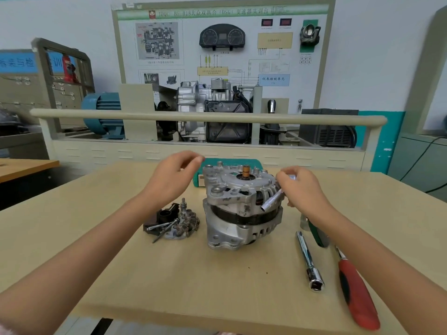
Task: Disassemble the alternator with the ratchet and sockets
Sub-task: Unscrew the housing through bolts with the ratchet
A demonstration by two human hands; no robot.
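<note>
I pinch a socket in my right hand beside the alternator to reach a bolt | left hand hovers, fingers loosely curled, holding nothing.

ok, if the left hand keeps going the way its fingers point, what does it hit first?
Likely the alternator: the left hand points right, its fingertips just short of the housing's top left rim. Depth is unclear; it might pass behind.

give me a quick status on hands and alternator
Left hand loosely curled, holding nothing, above alternator. Right hand grips a silver socket tool at its right side. Removed parts lie left; nothing blocking.
</note>
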